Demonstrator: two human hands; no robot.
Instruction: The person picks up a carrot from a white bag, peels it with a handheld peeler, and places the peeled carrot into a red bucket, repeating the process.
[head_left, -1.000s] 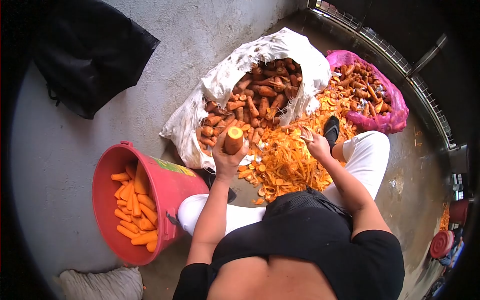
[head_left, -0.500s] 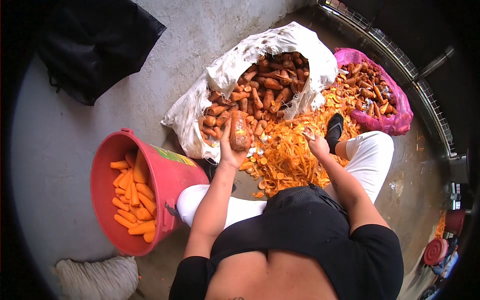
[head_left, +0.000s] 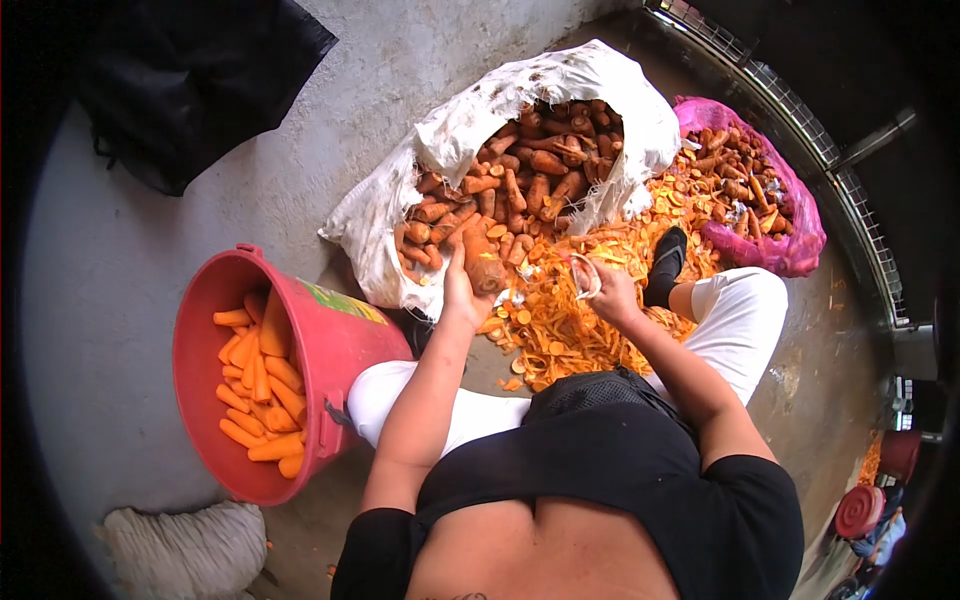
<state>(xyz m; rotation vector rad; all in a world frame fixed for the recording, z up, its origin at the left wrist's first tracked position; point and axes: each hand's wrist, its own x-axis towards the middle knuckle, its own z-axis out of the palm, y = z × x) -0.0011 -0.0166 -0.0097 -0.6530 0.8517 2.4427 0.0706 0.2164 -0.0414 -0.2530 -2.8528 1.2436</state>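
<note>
My left hand (head_left: pixel 462 296) is wrapped round a thick, unpeeled carrot (head_left: pixel 484 262), brown-skinned and held near upright in front of the open sack. In my right hand (head_left: pixel 612 293) is a pale, loop-shaped peeler (head_left: pixel 588 276), a short gap to the right of the carrot. Below and between the hands lies a heap of orange peelings and cut slices (head_left: pixel 580 345) on the floor. The white sack (head_left: pixel 460 130) behind holds many unpeeled carrots (head_left: pixel 545 165). To my left, a red bucket (head_left: pixel 360 345) tilts with peeled carrots (head_left: pixel 262 385) inside.
A pink mesh sack (head_left: pixel 805 225) of brown carrots and scraps stands at the back right. Black cloth (head_left: pixel 195 85) hangs at the upper left by the wall. A pale sack (head_left: pixel 185 550) lies behind the bucket. My sandalled foot (head_left: pixel 667 262) rests beside the peelings.
My right hand has moved left with the peeler, closer to the carrot. The carrot has shifted slightly in my left hand.
</note>
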